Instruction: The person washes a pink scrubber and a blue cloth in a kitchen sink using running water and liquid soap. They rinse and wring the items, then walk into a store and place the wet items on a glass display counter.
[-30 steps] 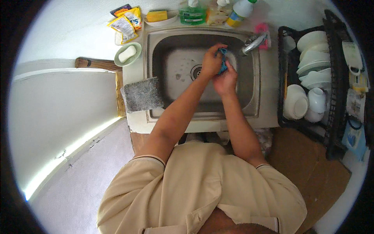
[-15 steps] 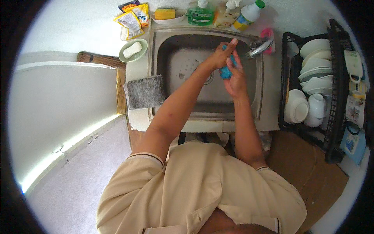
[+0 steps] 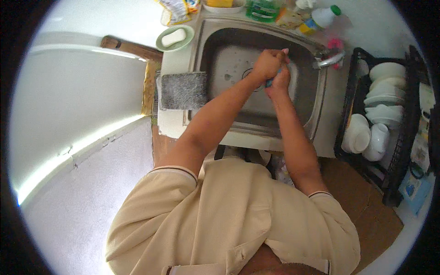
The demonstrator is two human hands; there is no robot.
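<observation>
Over the sink basin (image 3: 229, 59) my two hands are pressed together around a crumpled blue cloth (image 3: 269, 83). Only small bits of blue show between the fingers, so its exact kind is hard to tell. My left hand (image 3: 267, 65) lies on top with its fingers closed over it. From the right side my right hand (image 3: 279, 82) wraps it, its palm partly covered by the left. To the right of both hands is the chrome faucet (image 3: 331, 59); I cannot tell whether water runs from it.
A grey cloth (image 3: 184, 90) hangs on the sink's left rim. Behind it sits a green dish with a white soap bar (image 3: 174, 37). Bottles, including a green one (image 3: 263, 10), line the back. At the right, a black rack (image 3: 347, 107) holds white bowls and plates (image 3: 385, 96).
My hands have closed tighter around the blue cloth, covering most of it, where more of it showed before. The whole view has shifted, so the sink and rack sit further right.
</observation>
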